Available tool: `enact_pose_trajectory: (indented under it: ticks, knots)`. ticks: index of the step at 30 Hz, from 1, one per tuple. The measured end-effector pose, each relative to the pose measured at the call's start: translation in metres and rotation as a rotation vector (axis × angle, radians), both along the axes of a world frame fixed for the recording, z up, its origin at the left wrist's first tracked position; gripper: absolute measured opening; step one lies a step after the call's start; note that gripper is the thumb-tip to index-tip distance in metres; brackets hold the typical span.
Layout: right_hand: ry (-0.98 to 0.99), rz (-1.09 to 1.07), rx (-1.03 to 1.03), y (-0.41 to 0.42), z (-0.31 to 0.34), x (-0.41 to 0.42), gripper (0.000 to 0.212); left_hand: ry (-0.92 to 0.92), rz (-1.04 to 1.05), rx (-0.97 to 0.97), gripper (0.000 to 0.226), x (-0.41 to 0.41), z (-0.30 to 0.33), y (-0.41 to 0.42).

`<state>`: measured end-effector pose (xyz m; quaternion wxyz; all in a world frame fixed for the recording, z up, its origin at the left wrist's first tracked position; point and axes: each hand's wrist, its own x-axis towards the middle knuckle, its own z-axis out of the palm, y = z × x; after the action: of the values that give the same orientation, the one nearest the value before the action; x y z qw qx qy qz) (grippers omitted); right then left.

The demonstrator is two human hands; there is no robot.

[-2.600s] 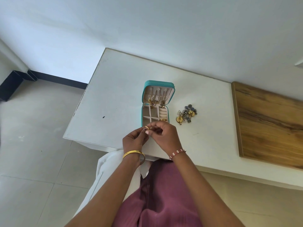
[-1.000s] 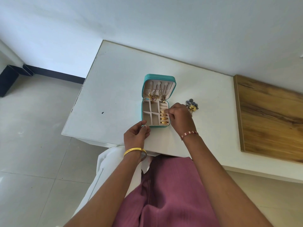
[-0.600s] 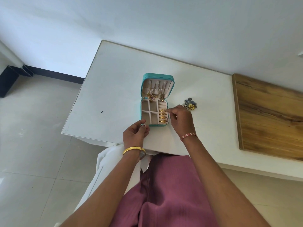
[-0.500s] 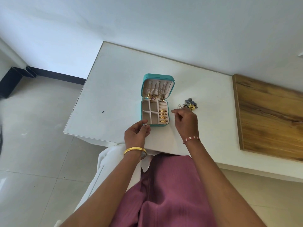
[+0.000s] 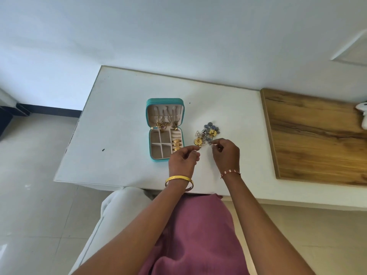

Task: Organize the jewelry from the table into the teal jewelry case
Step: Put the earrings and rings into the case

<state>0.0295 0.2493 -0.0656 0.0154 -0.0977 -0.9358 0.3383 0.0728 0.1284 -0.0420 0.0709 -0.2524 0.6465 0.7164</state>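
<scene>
Both hands hovered over the tabletop (image 5: 119,120) near its front edge. L hand (image 5: 183,159): fingers curled, thumb & forefinger pinched together; held item too small to tell. R hand (image 5: 226,153): fingers pinching at the near side of the jewelry pile (image 5: 207,134). Teal jewelry case (image 5: 164,129) sat open just left of the pile, gold rings (image 5: 176,144) in its right compartment, mid-tabletop.

A plain room in a home, it seems. A white desk (image 5: 123,120) stands against a bare wall (image 5: 178,36). Pale floor tiles (image 5: 29,195) lie below.
</scene>
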Motion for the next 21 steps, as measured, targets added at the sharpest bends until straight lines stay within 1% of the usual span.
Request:
enact_pose_trajectory:
  ticks: [3, 6, 8, 11, 12, 17, 19, 21]
  knots:
    - [-0.009, 0.215, 0.116, -0.005, -0.004, -0.01, 0.029, -0.004, 0.02, -0.03, 0.022, -0.008, -0.001, 0.004]
    - [-0.029, 0.379, 0.307, -0.012, -0.012, -0.013, 0.035, -0.007, 0.047, -0.028, 0.026, -0.013, -0.002, 0.005]
    - [0.034, 0.376, 0.343, -0.015, -0.016, -0.01, 0.029, -0.011, 0.065, -0.017, 0.027, -0.012, -0.003, 0.004]
    - [0.118, 0.332, 0.331, -0.019, -0.023, -0.002, 0.011, -0.017, 0.078, -0.016, 0.021, -0.01, -0.005, 0.004]
    - [0.121, 0.318, 0.33, -0.019, -0.024, 0.0, 0.011, -0.022, 0.076, -0.021, 0.019, -0.009, -0.006, 0.004]
    - [0.115, 0.29, 0.232, -0.012, -0.025, 0.004, 0.017, -0.037, 0.057, -0.021, 0.017, -0.003, -0.007, 0.005]
    - [0.13, 0.203, 0.102, -0.009, -0.021, 0.007, 0.015, -0.041, 0.049, -0.021, 0.017, -0.001, -0.006, 0.004]
    - [0.102, 0.044, -0.103, -0.008, -0.014, 0.011, 0.012, -0.044, 0.039, -0.02, 0.016, 0.0, -0.005, 0.003]
